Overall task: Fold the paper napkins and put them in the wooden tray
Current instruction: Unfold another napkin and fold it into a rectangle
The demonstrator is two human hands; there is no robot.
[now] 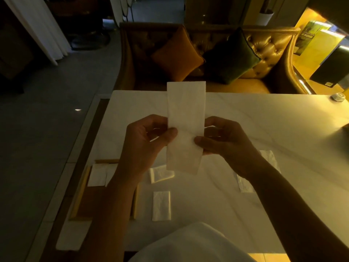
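Observation:
I hold a long white paper napkin (186, 118) upright above the table. My left hand (145, 140) pinches its left edge and my right hand (224, 140) pinches its right edge, both near the middle of the strip. The wooden tray (79, 197) lies at the lower left, partly hidden by my left forearm, with a folded napkin (97, 175) in its far end. Two folded napkins lie on the table beside the tray, one (161, 174) nearer the hands and one (161, 206) closer to me.
The white marble table (264, 129) stretches to the right. More napkins (245, 186) lie under my right forearm. A small round object (339, 97) sits at the far right corner. A leather sofa (264, 53) with two cushions stands beyond the table.

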